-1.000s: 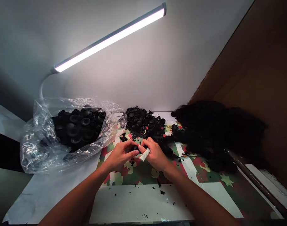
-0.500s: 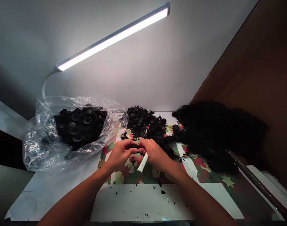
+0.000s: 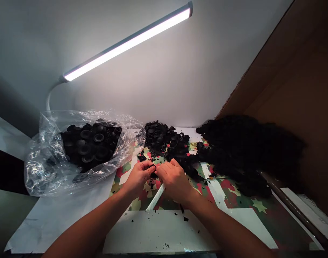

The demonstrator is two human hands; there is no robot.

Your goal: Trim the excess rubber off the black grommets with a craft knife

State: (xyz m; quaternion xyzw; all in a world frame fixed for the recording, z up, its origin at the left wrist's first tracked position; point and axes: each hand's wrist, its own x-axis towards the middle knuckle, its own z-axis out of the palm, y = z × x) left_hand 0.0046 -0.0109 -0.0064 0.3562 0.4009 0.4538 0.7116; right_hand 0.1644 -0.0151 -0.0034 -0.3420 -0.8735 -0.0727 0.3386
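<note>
My left hand pinches a small black rubber piece between thumb and fingers; its curved edge shows, and the rest is covered. Close against it, my right hand is closed around a slim white handle-like stick, whose lower end slants down to the left. The other end of the stick is hidden in the hand. Fingertips of both hands meet at the piece. Just beyond them lies a heap of black rubber pieces and ragged scraps.
On the left, a clear plastic bag holds many round black rubber parts. A large dark pile spreads at the right by a cardboard wall. A lit lamp hangs above. Black crumbs dot the white board.
My right hand has rolled over so its back faces up more. The white stick's free end has swung down and to the left. My left hand stays nearly in place.
</note>
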